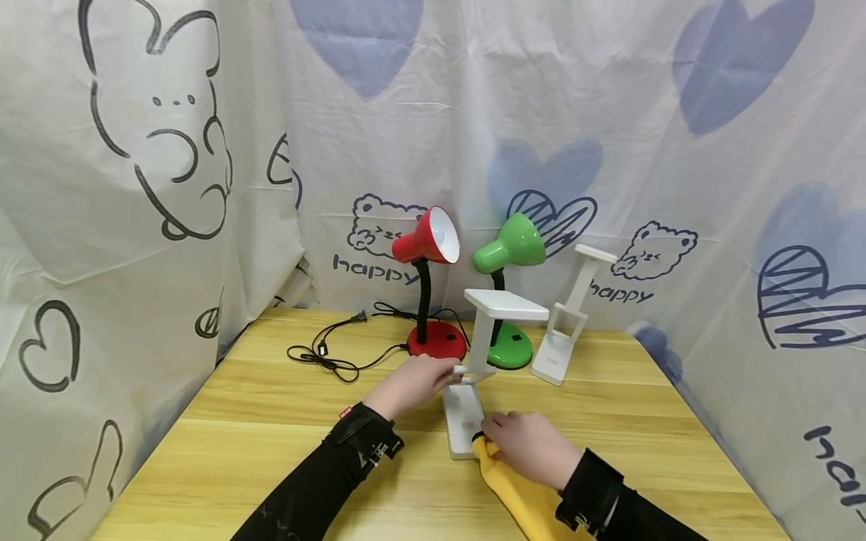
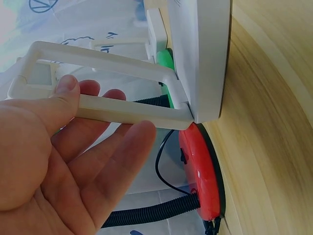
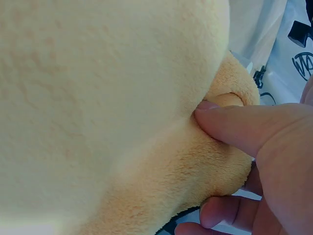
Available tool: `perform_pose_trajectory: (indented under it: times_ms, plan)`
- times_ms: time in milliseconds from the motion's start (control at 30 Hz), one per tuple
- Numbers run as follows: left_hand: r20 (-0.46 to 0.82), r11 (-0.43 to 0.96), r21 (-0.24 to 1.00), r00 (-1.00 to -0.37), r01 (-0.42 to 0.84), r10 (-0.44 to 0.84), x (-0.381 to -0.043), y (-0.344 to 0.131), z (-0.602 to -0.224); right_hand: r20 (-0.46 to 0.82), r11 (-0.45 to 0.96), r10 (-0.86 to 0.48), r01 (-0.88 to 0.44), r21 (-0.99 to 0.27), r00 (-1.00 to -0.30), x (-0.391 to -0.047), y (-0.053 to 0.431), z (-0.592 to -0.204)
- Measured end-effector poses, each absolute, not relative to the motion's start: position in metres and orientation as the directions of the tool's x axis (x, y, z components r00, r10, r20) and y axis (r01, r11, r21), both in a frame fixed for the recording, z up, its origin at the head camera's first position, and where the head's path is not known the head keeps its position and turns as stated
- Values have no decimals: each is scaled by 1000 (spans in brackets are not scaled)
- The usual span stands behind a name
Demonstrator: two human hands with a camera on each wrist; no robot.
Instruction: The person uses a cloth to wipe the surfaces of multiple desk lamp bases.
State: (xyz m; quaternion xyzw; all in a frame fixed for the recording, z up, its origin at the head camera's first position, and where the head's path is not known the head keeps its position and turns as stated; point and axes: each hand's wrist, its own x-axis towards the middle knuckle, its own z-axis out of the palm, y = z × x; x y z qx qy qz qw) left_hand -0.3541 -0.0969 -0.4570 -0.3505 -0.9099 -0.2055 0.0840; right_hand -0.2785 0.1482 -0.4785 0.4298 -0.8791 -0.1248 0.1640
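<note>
A white desk lamp (image 1: 463, 428) with a flat head stands at the middle of the table. My left hand (image 1: 416, 385) holds it by the small rectangular frame on its stem; in the left wrist view, thumb and fingers pinch one bar of that frame (image 2: 122, 108). Beside the near end of the lamp's base, my right hand (image 1: 534, 447) pinches a yellow cloth (image 1: 509, 485). The right wrist view shows the fuzzy cloth (image 3: 161, 181) bunched between thumb and fingers, its dark edge showing underneath. Its lower part hangs below the hand toward the front.
Behind the held lamp stand a red lamp (image 1: 428, 242) and a green lamp (image 1: 517, 242). Another white lamp (image 1: 555, 357) is at the back right. Black cord (image 1: 328, 362) loops across the wooden table (image 1: 237, 443) at the back left. Printed curtains (image 1: 473, 98) surround it.
</note>
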Motion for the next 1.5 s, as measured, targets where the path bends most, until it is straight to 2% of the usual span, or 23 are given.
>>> perform_pose_trajectory:
  times_ms: [233,367,500,733,833,1200,1500]
  plan:
    - [298,667,317,-739,674,605,-354,-99,-457,210,577,-814,-718,390,-541,-278,137,-478]
    - [314,661,308,-729,684,608,-353,-99,-456,187,573,-813,-700,425,-552,-276,122,-477]
    - [326,656,305,-723,690,609,-353,-99,-456,177,578,-810,-712,400,-559,-276,102,-477]
    - [319,661,300,-725,688,611,-353,-100,-457,251,528,-849,-751,396,-464,-275,78,-478]
    - [314,660,303,-726,688,612,-354,-100,-458,267,526,-850,-753,396,-454,-275,77,-478]
    - [289,664,320,-737,675,610,-356,-99,-457,140,598,-795,-724,345,-590,-277,103,-476]
    - [283,682,305,-747,665,602,-354,-96,-456,113,602,-776,-675,427,-620,-279,134,-475]
